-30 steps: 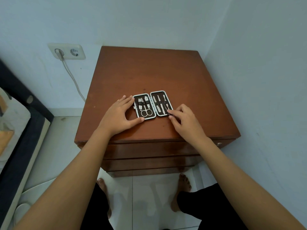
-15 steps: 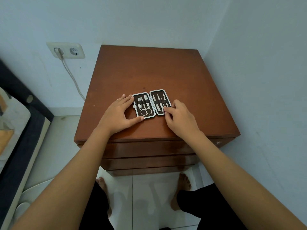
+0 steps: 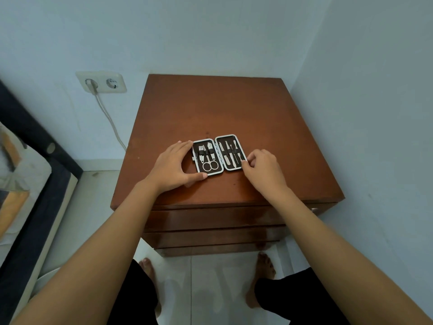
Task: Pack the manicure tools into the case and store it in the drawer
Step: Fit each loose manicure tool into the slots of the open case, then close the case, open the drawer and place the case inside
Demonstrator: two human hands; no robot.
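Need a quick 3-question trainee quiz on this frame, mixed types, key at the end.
1. True or false: the manicure case lies shut on the dresser top.
2. Which half holds the scissors? A) left B) right
3. Fill in: the right hand touches the case's ___ edge.

Key: 1 false, it lies open flat; 2 A; 3 right. The left hand rests at the left half.

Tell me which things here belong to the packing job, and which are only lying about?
Job: open manicure case, scissors strapped inside, wooden drawer cabinet, left hand, right hand.

Lying about: wall socket, plugged cable, bed.
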